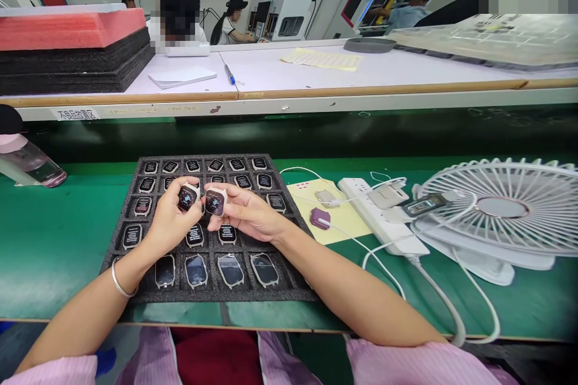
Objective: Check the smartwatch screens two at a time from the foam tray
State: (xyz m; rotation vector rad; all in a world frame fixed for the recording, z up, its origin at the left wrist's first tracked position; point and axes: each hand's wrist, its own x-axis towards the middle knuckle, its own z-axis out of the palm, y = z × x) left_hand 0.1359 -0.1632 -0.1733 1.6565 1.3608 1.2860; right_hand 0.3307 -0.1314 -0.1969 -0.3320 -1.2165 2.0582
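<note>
One watch (188, 197) in the left hand (170, 220), another watch (215, 202) in the right hand (255, 215), each in pinching grip

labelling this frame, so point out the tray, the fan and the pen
Tray (212, 295): head view, on its near foam rim.
Fan (501, 207): head view, on its central hub.
Pen (229, 74): head view, on its barrel.

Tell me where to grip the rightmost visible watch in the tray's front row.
Probably pinch opposite edges of its case, coming from above: the watch lies face up in the foam tray, whose compartment walls likely hinder a sideways approach.
</note>
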